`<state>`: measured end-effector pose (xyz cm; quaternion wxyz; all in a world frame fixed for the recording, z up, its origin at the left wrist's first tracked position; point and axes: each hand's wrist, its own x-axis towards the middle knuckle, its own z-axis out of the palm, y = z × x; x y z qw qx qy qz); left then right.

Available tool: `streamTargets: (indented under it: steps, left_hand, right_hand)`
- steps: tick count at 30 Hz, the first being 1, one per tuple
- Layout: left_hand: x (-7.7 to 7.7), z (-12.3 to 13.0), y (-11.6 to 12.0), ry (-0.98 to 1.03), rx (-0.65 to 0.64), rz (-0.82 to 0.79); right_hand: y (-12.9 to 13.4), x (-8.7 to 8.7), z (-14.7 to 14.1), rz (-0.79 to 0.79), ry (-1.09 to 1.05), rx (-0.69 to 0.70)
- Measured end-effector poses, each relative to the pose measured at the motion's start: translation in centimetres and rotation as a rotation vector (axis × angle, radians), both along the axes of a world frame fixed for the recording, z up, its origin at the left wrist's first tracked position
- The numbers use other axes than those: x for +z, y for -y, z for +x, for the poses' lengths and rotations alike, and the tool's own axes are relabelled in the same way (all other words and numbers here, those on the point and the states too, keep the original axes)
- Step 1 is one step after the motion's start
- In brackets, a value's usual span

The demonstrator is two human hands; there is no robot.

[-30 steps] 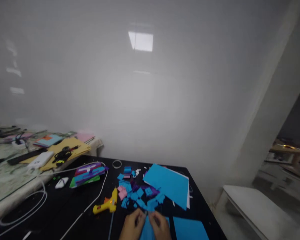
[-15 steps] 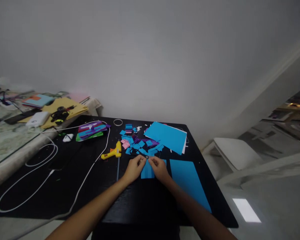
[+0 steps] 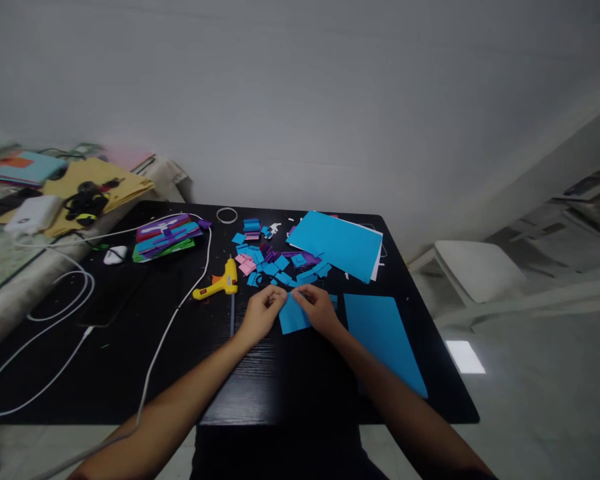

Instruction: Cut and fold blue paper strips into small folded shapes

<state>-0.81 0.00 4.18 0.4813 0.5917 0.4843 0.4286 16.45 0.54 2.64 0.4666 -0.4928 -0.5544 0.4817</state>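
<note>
Between my hands is a blue sheet of paper [image 3: 294, 317] at the middle of the black table. My left hand [image 3: 263, 310] pinches its upper left edge with thumb and fingers. On the upper right edge, my right hand [image 3: 319, 308] is closed the same way, covering part of the paper. The fingertips of both hands come close together at the top of the sheet. Just beyond them lie loose blue paper pieces [image 3: 270, 268]. A larger blue sheet [image 3: 384, 340] lies flat to the right of my right hand.
A yellow glue gun [image 3: 221, 283] lies left of my hands. A stack of coloured paper [image 3: 167, 237] and a white cable [image 3: 167, 330] are farther left. Another large blue sheet [image 3: 335, 243] rests on white paper at the back. A white stool [image 3: 480, 270] stands beyond the right edge.
The view has tilted down and shifted slightly. The blue paper between my hands now sits at a slant, and a dark ring-shaped spot seen between the fingertips before no longer shows.
</note>
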Motion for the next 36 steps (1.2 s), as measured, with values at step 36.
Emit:
streamTargets:
  steps: [36]
  left_hand:
    - [1.2,-1.7,0.6,-0.193,0.017,0.067]
  right_hand:
    - [1.5,1.4,-0.2,-0.054,-0.186,-0.082]
